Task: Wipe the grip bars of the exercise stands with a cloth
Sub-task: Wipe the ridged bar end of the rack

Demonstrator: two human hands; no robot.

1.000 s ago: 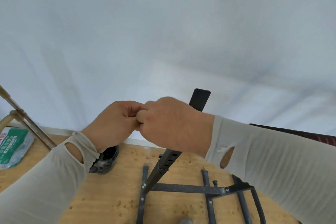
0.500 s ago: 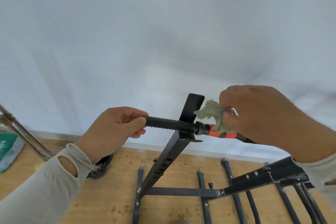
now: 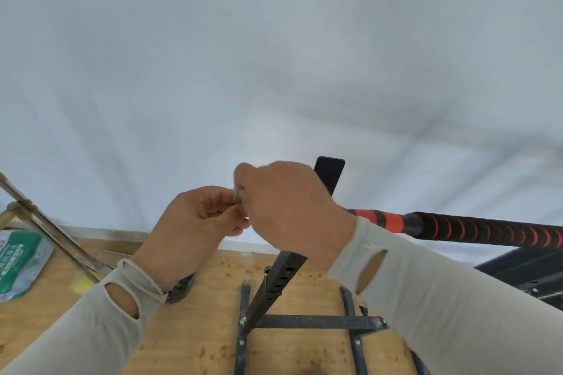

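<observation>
A black exercise stand has an upright post [image 3: 329, 173] on a base frame [image 3: 304, 321]. A grip bar [image 3: 457, 227] with red and black wrapping runs from the post to the right. My right hand [image 3: 286, 207] is curled over the bar's left part beside the post, and only a grey sliver of the cloth [image 3: 236, 193] shows at its fingertips. My left hand [image 3: 195, 225] touches it from the left, fingers curled at the bar's left end. The bar's left grip is hidden under both hands.
Part of a second black stand [image 3: 524, 271] sits low at the right. A green packet [image 3: 18, 262] lies on the wooden floor [image 3: 198, 329] at the left, next to slanted tan poles [image 3: 45, 228]. A dark object [image 3: 179, 289] lies under my left wrist.
My right hand has slid with the cloth leftward along the bar, from right of the post back against my left hand. The left hand stays at the bar's end.
</observation>
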